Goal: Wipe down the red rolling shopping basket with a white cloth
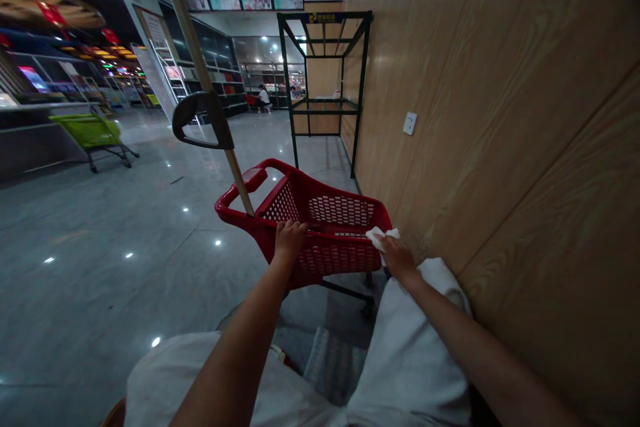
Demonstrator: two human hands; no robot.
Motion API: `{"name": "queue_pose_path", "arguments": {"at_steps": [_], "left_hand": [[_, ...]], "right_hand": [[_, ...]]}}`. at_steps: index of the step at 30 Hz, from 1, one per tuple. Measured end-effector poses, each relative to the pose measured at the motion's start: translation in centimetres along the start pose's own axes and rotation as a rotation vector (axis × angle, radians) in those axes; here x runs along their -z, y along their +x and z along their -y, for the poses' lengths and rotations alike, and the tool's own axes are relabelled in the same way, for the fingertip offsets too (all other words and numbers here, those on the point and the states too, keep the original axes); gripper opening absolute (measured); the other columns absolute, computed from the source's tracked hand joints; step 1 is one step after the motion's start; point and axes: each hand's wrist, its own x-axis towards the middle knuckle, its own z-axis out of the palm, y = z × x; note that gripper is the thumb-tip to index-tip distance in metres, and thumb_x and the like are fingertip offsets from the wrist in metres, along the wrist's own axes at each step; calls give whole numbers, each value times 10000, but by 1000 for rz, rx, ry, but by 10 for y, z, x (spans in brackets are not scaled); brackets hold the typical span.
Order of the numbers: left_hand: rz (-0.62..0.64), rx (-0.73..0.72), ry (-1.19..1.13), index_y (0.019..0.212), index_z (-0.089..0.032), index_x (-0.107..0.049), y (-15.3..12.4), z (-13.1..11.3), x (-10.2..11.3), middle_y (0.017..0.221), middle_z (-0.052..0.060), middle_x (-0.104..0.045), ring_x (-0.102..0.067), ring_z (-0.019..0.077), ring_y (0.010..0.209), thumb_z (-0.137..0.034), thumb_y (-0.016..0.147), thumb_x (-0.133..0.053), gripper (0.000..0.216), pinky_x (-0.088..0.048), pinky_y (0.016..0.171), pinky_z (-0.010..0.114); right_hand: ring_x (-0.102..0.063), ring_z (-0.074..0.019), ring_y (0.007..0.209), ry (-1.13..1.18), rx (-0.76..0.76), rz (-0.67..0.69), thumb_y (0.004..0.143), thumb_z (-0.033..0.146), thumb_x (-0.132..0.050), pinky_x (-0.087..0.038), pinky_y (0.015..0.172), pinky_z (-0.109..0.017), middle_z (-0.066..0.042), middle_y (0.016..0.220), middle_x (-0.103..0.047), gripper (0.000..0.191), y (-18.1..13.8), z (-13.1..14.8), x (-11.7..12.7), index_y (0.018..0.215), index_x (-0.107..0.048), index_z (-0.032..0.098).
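A red plastic shopping cart [330,213] stands on the grey floor close in front of me. My left hand [289,240] is closed over the cart's near rim. My right hand [395,257] presses a white cloth [381,236] against the cart's right corner, fingers curled on it. A wooden pole with a dark handle grip [203,121] rises out of the cart's left end.
A wooden wall [500,113] with a white socket [410,123] runs along the right. A black metal shelf frame [325,87] stands beyond the cart. A green cart [93,133] is at the far left. A person sits far back.
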Motion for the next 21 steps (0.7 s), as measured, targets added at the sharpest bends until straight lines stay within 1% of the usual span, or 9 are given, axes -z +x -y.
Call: {"name": "queue_pose_path", "arguments": {"at_steps": [1, 3, 5, 9, 11, 12, 15, 17, 21], "left_hand": [[0, 3, -6, 896, -201, -649, 1, 0, 0, 875, 104, -677, -550, 276, 931, -286, 866, -476, 195, -311, 845, 429], [4, 13, -5, 882, -200, -651, 2, -1, -1, 858, 107, -676, -551, 278, 919, -280, 869, -465, 203, -312, 843, 433], [0, 18, 4, 876, -200, -651, 2, -1, -2, 860, 106, -676, -552, 279, 914, -280, 869, -463, 204, -315, 840, 435], [-44, 4, 10, 919, -210, -649, 0, 1, -3, 898, 100, -674, -550, 272, 911, -268, 869, -462, 202, -321, 843, 429], [-48, 0, 10, 928, -209, -646, -1, 1, -2, 904, 99, -674, -548, 270, 905, -254, 874, -446, 212, -321, 840, 426], [-43, -1, 10, 925, -209, -645, -1, 1, -2, 907, 98, -674, -547, 269, 903, -250, 877, -440, 215, -320, 837, 425], [-22, 4, 12, 899, -211, -640, -2, 1, 0, 918, 93, -674, -541, 263, 914, -265, 873, -458, 192, -313, 838, 421], [-8, 5, 17, 879, -213, -638, -1, 1, 1, 922, 93, -672, -539, 260, 919, -283, 864, -482, 171, -306, 842, 420], [0, 8, 18, 850, -207, -636, 1, 0, -2, 896, 92, -669, -541, 262, 911, -299, 863, -489, 174, -301, 840, 423]], "right_hand": [[-531, -211, 977, 10, -16, -9, 856, 124, -418, -359, 908, -347, -75, 1057, -639, 419, -2, -4, 0, 1246, -526, 234], [-528, -211, 1003, 37, -40, -28, 859, 120, -412, -336, 950, -368, -79, 1075, -636, 398, 3, 8, -2, 1225, -539, 212], [-517, -214, 1044, 72, -48, -52, 872, 121, -402, -291, 999, -402, -90, 1102, -627, 371, 17, 44, -7, 1204, -553, 191], [-459, -219, 1147, 167, -4, -90, 898, 129, -391, -238, 1033, -427, -102, 1186, -582, 390, 53, 134, -16, 1254, -521, 219], [-480, -224, 1109, 173, -4, -63, 918, 159, -376, -256, 1012, -431, -93, 1162, -588, 391, 64, 160, -16, 1274, -506, 257], [-493, -224, 1080, 167, 12, -39, 924, 170, -370, -275, 993, -424, -85, 1154, -590, 399, 67, 164, -15, 1289, -492, 279], [-513, -217, 1011, 118, 98, 41, 921, 166, -365, -314, 934, -384, -69, 1157, -588, 453, 61, 141, -11, 1342, -433, 321], [-510, -216, 996, 63, 99, 68, 910, 146, -365, -314, 919, -369, -71, 1142, -596, 476, 49, 104, -8, 1354, -423, 308], [-519, -212, 923, -31, -19, 77, 892, 165, -415, -331, 871, -334, -79, 1020, -625, 421, 17, 24, -2, 1297, -494, 247]]}}
